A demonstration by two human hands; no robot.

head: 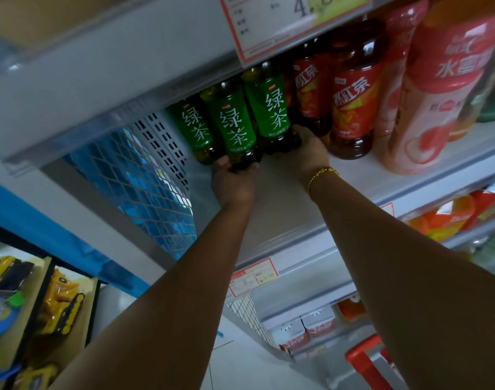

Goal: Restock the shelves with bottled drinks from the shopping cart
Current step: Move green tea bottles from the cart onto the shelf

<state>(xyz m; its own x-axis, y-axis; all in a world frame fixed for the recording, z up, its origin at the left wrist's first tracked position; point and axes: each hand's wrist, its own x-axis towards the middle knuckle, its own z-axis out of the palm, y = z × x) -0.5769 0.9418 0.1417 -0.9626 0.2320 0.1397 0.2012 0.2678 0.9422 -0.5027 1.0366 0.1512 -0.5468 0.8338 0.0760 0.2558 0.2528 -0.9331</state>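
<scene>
Shelf [283, 198] is carrying bottles toward its back left corner, beside red bottles [353, 108]. Left hand [233, 184] is gripping middle green bottle [235, 125] at its base, right hand [308, 153] is gripping right green bottle [271, 108]. Best sliding both back upright, labels facing out.

A blue mesh [133, 187] panel fills the left middle. Touching its upper right edge stands a white perforated panel [163, 136]. High to the right of the mesh hangs a red-bordered price tag [291, 21] with a large "4"; a smaller tag [253, 277] sits below and right of the mesh. Below and left of it, yellow toy diggers [63, 302] stand in boxes, a blue round toy [0, 316] beside them. Far below right are small white-and-red cartons [319, 325] and pale floor [240, 361].
</scene>
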